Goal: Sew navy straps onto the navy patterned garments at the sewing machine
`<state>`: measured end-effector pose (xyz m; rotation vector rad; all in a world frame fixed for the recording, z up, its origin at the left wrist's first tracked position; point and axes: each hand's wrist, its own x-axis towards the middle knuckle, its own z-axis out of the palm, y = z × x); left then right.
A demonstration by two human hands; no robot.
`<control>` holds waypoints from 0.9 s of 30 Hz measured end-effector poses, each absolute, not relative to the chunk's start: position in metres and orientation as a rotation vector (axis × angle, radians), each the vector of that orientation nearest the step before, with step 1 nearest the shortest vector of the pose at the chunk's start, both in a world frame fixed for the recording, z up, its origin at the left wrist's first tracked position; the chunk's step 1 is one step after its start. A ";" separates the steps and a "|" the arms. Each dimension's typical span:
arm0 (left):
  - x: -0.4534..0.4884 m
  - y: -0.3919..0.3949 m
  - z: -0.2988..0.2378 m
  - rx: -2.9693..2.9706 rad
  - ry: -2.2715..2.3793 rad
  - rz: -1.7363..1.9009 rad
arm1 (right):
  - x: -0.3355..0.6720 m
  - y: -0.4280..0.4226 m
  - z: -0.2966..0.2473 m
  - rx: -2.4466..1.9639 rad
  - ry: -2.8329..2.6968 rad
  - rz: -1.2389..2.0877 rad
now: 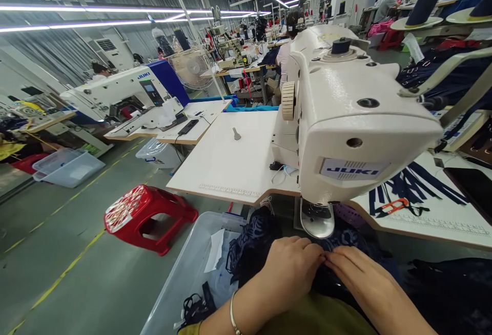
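My left hand (294, 264), with a metal bangle (232, 314) at its wrist, is closed with its fingers pinching the dark navy lace garment (257, 237). My right hand (355, 268) meets it fingertip to fingertip, closed on the same garment; the exact spot they grip is hidden behind the fingers. Just beyond the hands is the round metal end (318, 221) beneath the head of a white JUKI sewing machine (369, 135). More of the dark cloth spreads over the lap and to the right.
A clear plastic bin (180, 263) with dark straps stands at left, near a red stool (149, 217). The white machine table (230, 155) bears a small grey piece (236, 134). On the right are orange-handled snips (392, 206), navy strips (418, 184) and a phone (471, 191).
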<state>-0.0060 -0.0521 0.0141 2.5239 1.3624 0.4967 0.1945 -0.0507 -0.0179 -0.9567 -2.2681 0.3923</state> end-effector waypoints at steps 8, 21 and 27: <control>-0.021 -0.046 -0.003 2.271 1.512 0.555 | 0.197 -0.036 -0.032 -1.427 -1.654 1.289; -0.002 -0.049 -0.008 1.702 1.257 0.820 | 0.182 -0.048 -0.037 -1.218 -1.563 1.250; 0.003 -0.052 -0.003 1.761 1.252 0.745 | 0.172 -0.052 -0.036 -1.187 -1.322 1.493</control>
